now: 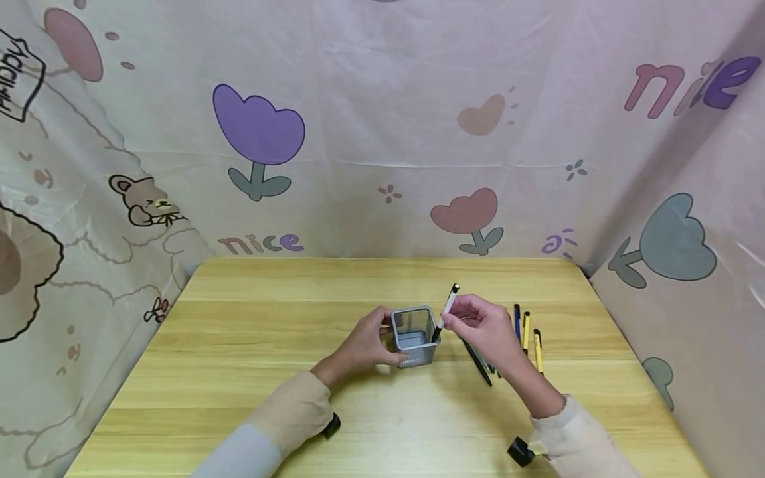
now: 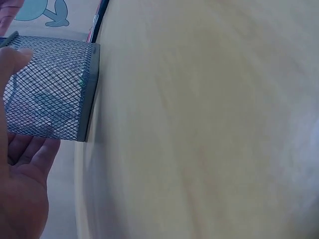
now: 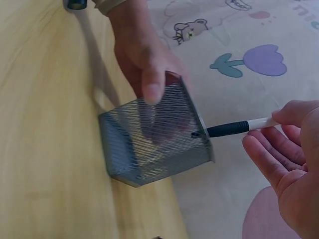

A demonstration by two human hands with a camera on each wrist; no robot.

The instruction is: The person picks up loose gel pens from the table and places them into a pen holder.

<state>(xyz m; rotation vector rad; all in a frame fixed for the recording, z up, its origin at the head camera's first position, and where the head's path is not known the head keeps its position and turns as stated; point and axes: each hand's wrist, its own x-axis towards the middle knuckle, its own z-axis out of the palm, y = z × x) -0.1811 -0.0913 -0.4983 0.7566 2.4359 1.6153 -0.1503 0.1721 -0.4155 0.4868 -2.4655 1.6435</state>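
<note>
- A printed cloth (image 1: 382,133) with tulips, bears and the word "nice" is hanging behind and to both sides of the worktop (image 1: 239,372), which is a pale wooden surface filling the lower half of the head view.
- The left hand (image 1: 364,345) is lying at the left side of a grey mesh pen holder (image 1: 414,337), its fingers and thumb curling round the holder's walls; the right wrist view is showing the thumb pressing on the near wall and the fingers showing through the mesh on the far side.
- The right hand (image 1: 484,328) is hovering just to the right of the holder, its thumb and fingertips pinching a pen (image 1: 446,313) by its white upper part, while the other fingers are lying loosely open.
- The pen holder is standing upright near the middle of the worktop, square in outline, with its open top facing up.
- The pen is tilting, its dark lower end sitting just at the holder's right rim, and its capped top is pointing up and away from the person.
- More pens (image 1: 526,335), some yellow and one blue, are lying flat on the worktop just beyond the right hand, and a dark one is lying under that hand.
</note>
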